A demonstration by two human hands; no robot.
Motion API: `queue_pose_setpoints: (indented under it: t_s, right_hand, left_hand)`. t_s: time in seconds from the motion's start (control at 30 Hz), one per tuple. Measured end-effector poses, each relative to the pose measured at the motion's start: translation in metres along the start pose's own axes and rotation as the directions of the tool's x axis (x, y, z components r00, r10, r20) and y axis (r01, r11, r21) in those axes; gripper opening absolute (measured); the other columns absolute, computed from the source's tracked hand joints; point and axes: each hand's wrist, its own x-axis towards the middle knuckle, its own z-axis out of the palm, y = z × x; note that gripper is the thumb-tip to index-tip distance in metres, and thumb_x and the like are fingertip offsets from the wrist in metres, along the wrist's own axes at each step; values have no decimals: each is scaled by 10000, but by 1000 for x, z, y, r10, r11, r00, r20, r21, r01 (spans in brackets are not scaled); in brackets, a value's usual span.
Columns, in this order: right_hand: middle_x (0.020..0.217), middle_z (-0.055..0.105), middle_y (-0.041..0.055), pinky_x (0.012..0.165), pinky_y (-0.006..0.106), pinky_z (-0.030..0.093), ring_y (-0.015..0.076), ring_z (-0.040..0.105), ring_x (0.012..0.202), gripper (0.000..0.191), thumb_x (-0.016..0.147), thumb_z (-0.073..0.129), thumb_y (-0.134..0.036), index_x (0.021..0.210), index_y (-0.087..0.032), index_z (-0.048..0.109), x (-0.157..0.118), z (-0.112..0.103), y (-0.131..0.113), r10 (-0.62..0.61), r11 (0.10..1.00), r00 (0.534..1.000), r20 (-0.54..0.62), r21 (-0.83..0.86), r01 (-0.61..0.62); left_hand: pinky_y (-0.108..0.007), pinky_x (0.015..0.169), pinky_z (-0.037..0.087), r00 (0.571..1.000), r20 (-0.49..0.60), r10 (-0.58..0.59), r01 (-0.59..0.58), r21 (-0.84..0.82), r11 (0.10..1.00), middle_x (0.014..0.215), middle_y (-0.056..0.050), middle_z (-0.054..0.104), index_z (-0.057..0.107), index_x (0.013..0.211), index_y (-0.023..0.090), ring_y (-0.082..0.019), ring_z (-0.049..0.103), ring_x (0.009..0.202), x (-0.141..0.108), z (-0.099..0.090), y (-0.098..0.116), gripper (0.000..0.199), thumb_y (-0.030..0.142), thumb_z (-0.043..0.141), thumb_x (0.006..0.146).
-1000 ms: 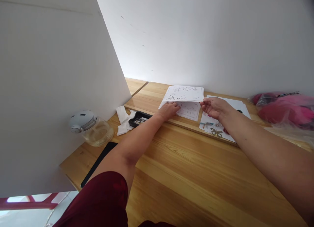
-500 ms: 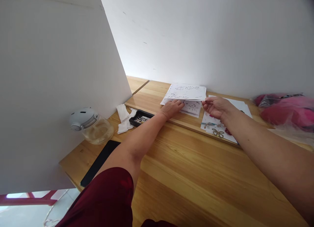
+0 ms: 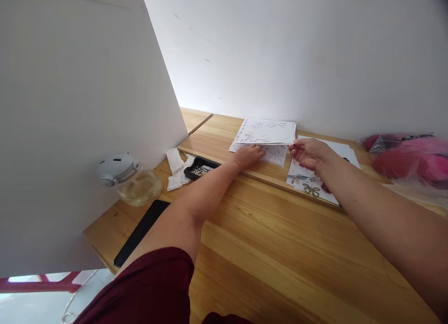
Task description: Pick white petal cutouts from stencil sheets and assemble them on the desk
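A stack of white paper sheets [image 3: 268,130] with cut-out-like dark patterns lies on the raised wooden ledge near the wall. My right hand [image 3: 308,154] pinches the near right corner of the upper sheets, holding their front edge up off the lower sheets [image 3: 276,154]. Beneath that raised edge, my left hand [image 3: 248,157] lies flat on the lower sheets, its fingertips partly hidden. Just right of the stack, more white sheets [image 3: 336,149] carry small ornaments, among them a gold butterfly-shaped piece [image 3: 311,189], partly behind my right forearm.
A black tray [image 3: 192,174] of small beads stands beside crumpled white tissues [image 3: 175,161]. Left of these are a clear jar with a grey lid [image 3: 140,186] and a flat black object [image 3: 143,230]. A plastic bag of pink and red material [image 3: 409,158] lies far right. White walls [image 3: 297,53] border the table.
The raised sheets have shifted very slightly to the right. My left hand has slid a little to the right; my right hand keeps its pinch.
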Motion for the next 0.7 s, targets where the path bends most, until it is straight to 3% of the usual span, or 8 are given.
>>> queue_pose_setpoints:
  t_s: [0.27,0.43,0.7]
  right_hand:
    - [644,579,27,394,126,463,81,547,531,235,787,526,62,737,-165,559,4,-1,0,33,998,999,-40,63,-31]
    - [656,581,26,405,125,464,79,554,536,247,798,517,65,730,-170,553,5,-1,0,34,997,999,-37,65,-32]
    - [642,587,32,403,127,461,79,542,531,228,800,507,61,747,-152,573,3,-2,3,42,998,998,-47,55,-39]
  left_hand:
    - [-270,659,444,995,-93,-42,37,-52,998,1128,-122,587,606,1130,182,-222,542,1098,0,3,-4,290,144,355,990]
    - [-287,729,455,998,-46,-52,47,-101,994,1166,-118,563,656,960,179,-235,516,1120,-3,6,-5,257,201,401,983]
    - [-345,899,461,1000,4,-11,12,-89,996,1201,-128,554,650,1014,149,-245,528,1111,2,12,-1,280,145,372,975]
